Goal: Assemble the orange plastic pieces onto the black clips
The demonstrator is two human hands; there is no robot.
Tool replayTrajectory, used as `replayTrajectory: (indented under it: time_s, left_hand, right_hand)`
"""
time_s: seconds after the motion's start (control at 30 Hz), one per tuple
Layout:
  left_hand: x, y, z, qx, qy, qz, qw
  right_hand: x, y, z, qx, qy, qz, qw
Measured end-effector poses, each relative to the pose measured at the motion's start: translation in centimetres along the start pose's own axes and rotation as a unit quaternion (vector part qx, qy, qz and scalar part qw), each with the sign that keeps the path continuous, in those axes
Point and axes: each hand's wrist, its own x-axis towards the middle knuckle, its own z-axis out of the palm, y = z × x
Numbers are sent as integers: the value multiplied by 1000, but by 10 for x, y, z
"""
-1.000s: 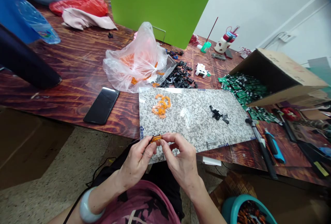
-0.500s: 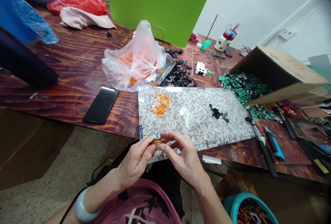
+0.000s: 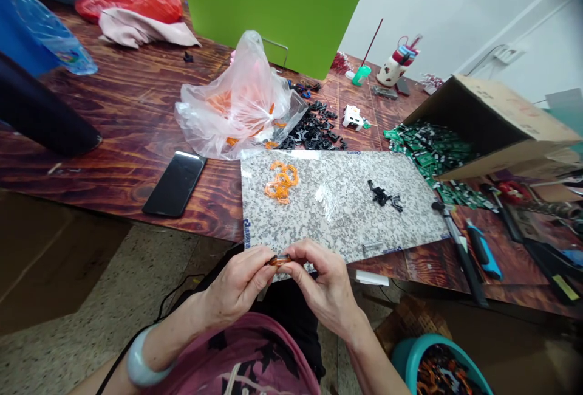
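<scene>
Both hands sit at the lower middle of the frame, close together and curled inward. Between their fingertips is a small amber-orange plastic ring (image 3: 279, 259), seen nearly edge-on so that it looks like a narrow band. The left hand (image 3: 235, 282), with a pale bangle (image 3: 141, 366) on its wrist, pinches one end of the ring, and the right hand (image 3: 327, 288) pinches the other. Neither hand is spread; each is closed narrowly on the ring, which is held above the lower edge of a speckled granite-pattern slab (image 3: 337, 212).

On that slab, just up from the hands, lies a small tangle of orange plastic rings (image 3: 281, 182). Further right on it is a little cluster of black plastic parts (image 3: 379, 195). Beyond the slab's top edge, a clear plastic bag (image 3: 232, 109) with orange pieces inside slumps on the wood-grain bench (image 3: 113, 121), beside a heap of black plastic parts (image 3: 314, 127).

A black smartphone (image 3: 175, 184) lies face up to the left of the slab. At the right, a tipped cardboard box (image 3: 489, 124) opens onto a spill of green and black pieces (image 3: 430, 155). A blue-handled utility knife (image 3: 483, 259) lies on the bench at the right. In the lower right corner, below the bench, a teal basin (image 3: 437, 370) holds mixed orange and black parts.
</scene>
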Motion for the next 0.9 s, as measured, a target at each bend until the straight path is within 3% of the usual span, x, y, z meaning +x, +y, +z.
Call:
replayTrajectory:
  time_s: [0.23, 0.47, 0.57, 0.67, 0.77, 0.9]
  left_hand:
    - [4, -3, 0, -8, -20, -4, 1000]
    - [4, -5, 5, -33, -25, -38, 998]
    - [6, -6, 8, -14, -16, -56, 998]
    - [8, -8, 11, -11, 3, -65, 998]
    - [10, -13, 14, -10, 26, -60, 998]
    - [11, -20, 20, -8, 40, -94, 995]
  right_hand:
    - [-1, 8, -5, 17, 10, -40, 999]
    - [-5, 9, -8, 14, 21, -26, 999]
    - [-13, 10, -8, 28, 46, 3, 999]
    - [-34, 24, -12, 69, 100, 88, 989]
    - [-75, 58, -26, 88, 202, 241, 945]
    - [-160, 119, -63, 20, 369, 386, 845]
